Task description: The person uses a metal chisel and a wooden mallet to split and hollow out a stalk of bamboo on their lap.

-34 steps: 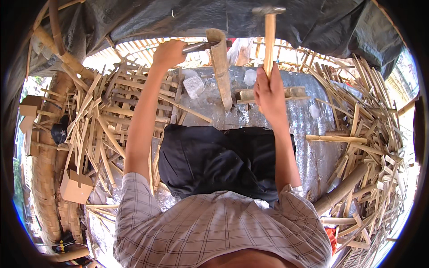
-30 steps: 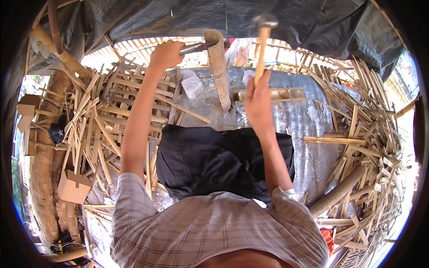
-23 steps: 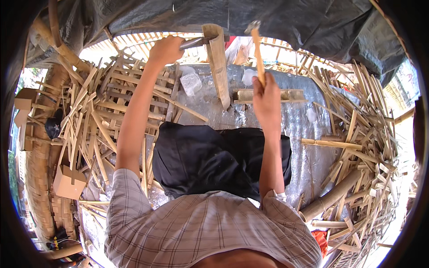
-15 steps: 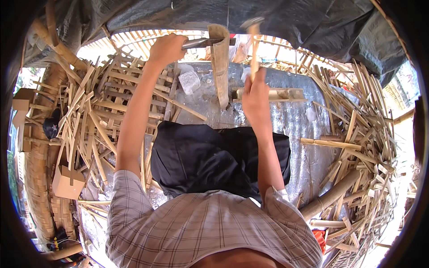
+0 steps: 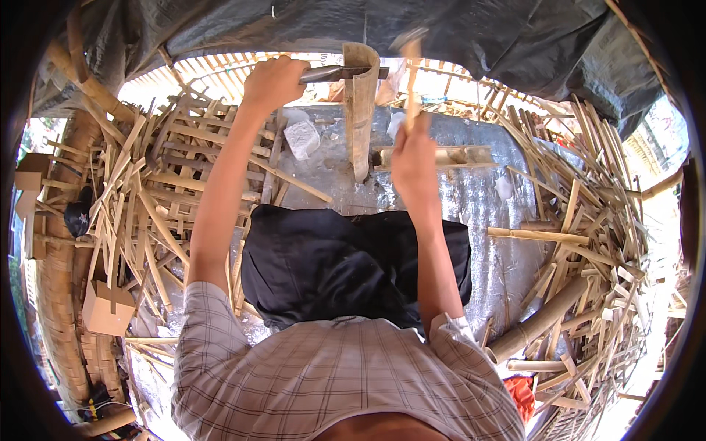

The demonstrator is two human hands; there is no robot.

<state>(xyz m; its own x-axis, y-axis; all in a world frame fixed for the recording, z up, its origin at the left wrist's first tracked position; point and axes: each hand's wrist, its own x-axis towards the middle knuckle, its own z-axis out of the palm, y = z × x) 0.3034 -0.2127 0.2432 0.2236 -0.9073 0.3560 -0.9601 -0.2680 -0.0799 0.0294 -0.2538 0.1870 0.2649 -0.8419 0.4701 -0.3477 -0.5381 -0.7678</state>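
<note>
My left hand (image 5: pixel 276 87) is closed around the handle of a large knife (image 5: pixel 323 74). Its blade lies crosswise at the upper end of an upright, split bamboo piece (image 5: pixel 359 121), and the tip sticks out on the right side. The foot of the bamboo rests on the grey ground sheet in front of my knees. To the right, my right hand (image 5: pixel 414 158) grips a hammer (image 5: pixel 413 81) by its wooden handle. The hammer's head is raised above the blade's level, apart from it, and smeared by motion.
A bamboo trough (image 5: pixel 441 156) lies right of the upright piece, and a pale block (image 5: pixel 301 140) lies left. Bamboo strips (image 5: pixel 588 242) heap up at right; a slatted bamboo stack (image 5: pixel 198 162) stands left. Dark sheeting (image 5: pixel 471 29) hangs overhead. A cardboard box (image 5: pixel 108 307) sits far left.
My right hand and the hammer have shifted slightly left, with the hammer still raised. The left hand keeps the knife at the bamboo's top. The whole view has moved a little.
</note>
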